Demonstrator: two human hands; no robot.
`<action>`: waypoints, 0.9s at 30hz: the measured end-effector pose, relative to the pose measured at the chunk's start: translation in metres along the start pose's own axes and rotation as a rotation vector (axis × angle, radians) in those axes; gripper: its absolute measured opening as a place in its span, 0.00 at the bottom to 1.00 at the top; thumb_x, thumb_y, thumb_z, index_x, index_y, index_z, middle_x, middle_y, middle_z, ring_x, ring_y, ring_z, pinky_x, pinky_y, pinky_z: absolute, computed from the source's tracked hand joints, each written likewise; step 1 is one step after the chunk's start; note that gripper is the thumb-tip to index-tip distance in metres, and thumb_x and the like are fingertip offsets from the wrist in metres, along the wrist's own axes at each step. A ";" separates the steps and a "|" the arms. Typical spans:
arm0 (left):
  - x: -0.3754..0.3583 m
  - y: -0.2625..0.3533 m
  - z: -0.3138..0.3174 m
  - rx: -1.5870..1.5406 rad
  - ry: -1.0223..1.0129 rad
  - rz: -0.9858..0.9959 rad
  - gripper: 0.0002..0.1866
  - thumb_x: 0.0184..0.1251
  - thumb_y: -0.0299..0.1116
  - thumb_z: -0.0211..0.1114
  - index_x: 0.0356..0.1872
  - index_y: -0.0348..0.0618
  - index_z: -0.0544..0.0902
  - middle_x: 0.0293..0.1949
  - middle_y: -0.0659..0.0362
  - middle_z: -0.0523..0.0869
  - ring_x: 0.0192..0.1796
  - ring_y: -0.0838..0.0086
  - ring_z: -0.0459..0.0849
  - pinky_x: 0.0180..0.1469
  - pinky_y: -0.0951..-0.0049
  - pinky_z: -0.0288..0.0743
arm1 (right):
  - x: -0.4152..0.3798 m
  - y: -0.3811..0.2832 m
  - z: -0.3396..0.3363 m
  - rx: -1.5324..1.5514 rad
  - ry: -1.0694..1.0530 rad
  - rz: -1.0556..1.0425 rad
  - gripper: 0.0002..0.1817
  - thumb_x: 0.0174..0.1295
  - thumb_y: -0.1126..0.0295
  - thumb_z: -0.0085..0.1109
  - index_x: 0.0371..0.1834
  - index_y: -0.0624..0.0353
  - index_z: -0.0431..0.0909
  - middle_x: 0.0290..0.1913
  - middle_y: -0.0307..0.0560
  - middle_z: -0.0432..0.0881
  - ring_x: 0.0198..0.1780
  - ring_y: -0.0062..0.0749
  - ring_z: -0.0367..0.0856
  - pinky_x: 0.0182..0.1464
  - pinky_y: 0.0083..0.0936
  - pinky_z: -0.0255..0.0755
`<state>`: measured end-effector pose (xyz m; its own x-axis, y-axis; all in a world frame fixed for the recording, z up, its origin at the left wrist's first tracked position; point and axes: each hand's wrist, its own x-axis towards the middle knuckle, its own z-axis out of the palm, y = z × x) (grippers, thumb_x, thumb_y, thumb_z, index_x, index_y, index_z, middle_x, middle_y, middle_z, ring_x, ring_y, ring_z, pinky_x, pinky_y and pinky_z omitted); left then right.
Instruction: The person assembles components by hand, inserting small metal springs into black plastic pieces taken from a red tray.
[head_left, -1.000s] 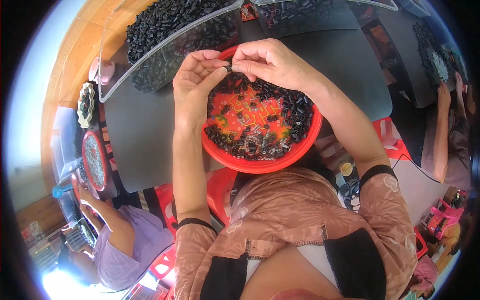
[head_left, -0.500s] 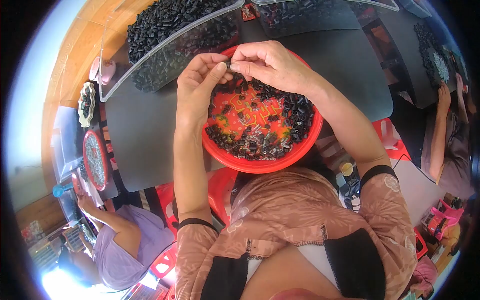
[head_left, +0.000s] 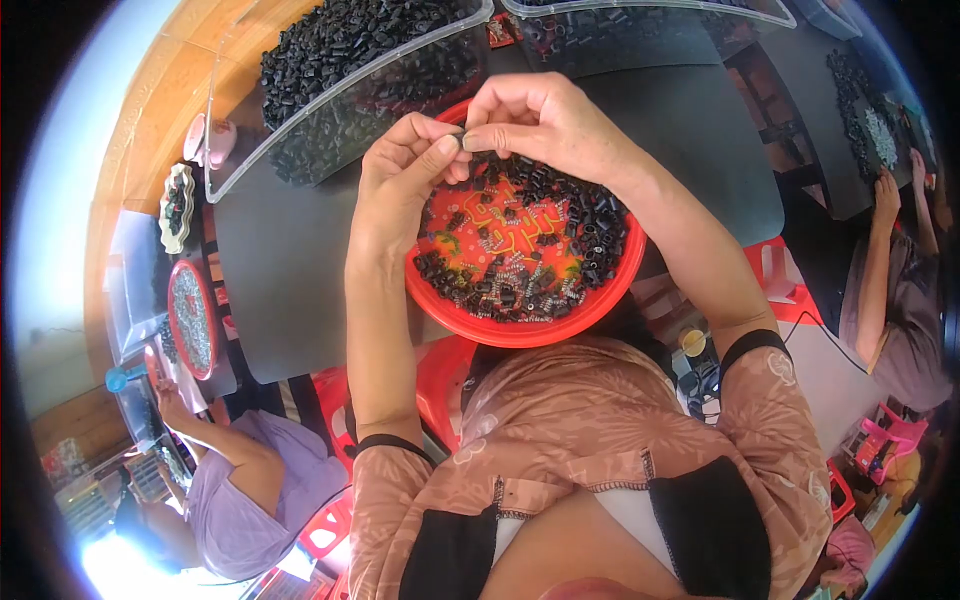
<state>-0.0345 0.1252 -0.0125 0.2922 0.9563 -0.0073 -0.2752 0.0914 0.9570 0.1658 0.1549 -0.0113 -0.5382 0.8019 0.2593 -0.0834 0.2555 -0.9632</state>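
On left, tabletop bears clear bin of black parts. Our left hand pinches small dark piece, thumb against finger, over far side of red tray. Springs lie loose mid-tray. Our right hand seemingly pinches same piece from other side; black pieces heap along tray's right. We judge step in hand as two-handed fingertip work on this piece; next move calls for steady, well-aligned pinch.

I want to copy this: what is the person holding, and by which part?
A tiny dark piece, between the fingers of the left hand and right hand. Which part they grip is hidden.
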 end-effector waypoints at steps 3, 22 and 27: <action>-0.001 0.004 -0.003 -0.091 -0.069 -0.012 0.03 0.70 0.27 0.61 0.40 0.39 0.80 0.31 0.59 0.84 0.32 0.79 0.79 0.38 0.80 0.73 | 0.002 -0.006 -0.001 -0.037 0.019 0.017 0.09 0.63 0.68 0.67 0.36 0.61 0.80 0.30 0.34 0.82 0.33 0.13 0.77 0.37 0.14 0.71; -0.093 -0.007 0.011 -0.670 0.118 0.061 0.10 0.74 0.31 0.57 0.49 0.37 0.77 0.35 0.58 0.77 0.37 0.77 0.74 0.42 0.78 0.71 | -0.030 -0.004 0.032 -1.080 -0.190 -0.088 0.08 0.58 0.70 0.62 0.38 0.59 0.84 0.34 0.47 0.81 0.38 0.44 0.81 0.43 0.39 0.73; -0.101 -0.014 0.018 -0.664 0.149 0.061 0.09 0.74 0.32 0.58 0.45 0.37 0.78 0.31 0.58 0.77 0.33 0.76 0.73 0.38 0.79 0.70 | -0.026 -0.008 0.038 -1.270 -0.309 -0.105 0.06 0.60 0.68 0.61 0.35 0.58 0.84 0.35 0.44 0.81 0.37 0.39 0.79 0.43 0.33 0.68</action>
<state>-0.0433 0.0220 -0.0198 0.1421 0.9889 -0.0440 -0.8046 0.1413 0.5768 0.1487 0.1119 -0.0126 -0.7607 0.6343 0.1382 0.6153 0.7723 -0.1580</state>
